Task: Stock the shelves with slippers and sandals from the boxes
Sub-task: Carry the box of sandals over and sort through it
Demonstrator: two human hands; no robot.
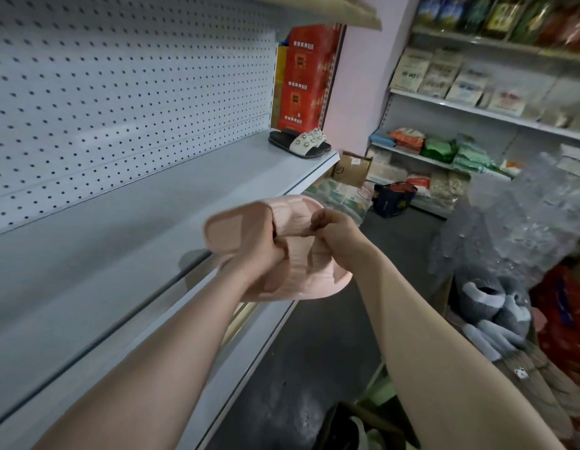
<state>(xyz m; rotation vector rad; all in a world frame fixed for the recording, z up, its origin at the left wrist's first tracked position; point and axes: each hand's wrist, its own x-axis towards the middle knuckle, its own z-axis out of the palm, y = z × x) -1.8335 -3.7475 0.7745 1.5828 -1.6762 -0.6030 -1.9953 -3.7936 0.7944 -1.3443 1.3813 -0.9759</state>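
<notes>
— What have your fingers got hold of?

— The fingers (277,251) of my left hand (257,245) are curled tight round the pink slippers (295,280), digging in under the ribbed upper. My right hand (332,233) is bunched up as well, pinching the top of the same upper between thumb and fingertips.

— One slipper or two?

— Two, pressed together, one smooth sole turned out to the left.

— Where are they?

— Up in the air between both my hands, over the front edge of the white shelf (136,228). I can't tell whether they touch it.

— Anything on that shelf?

— At its far end, well away from my hands, a pair of black sandals (300,145) with pale, studded straps. Red boxes (304,76) are stacked just behind them, and the pegboard (119,76) backs the shelf.

— And to your right?

— Grey slippers (491,305) heaped low down, with clear plastic wrap (525,216) bunched above them. Farther off, a cardboard box (352,168) down near the floor (314,352), and racks of packets (441,79) along the wall.
</notes>
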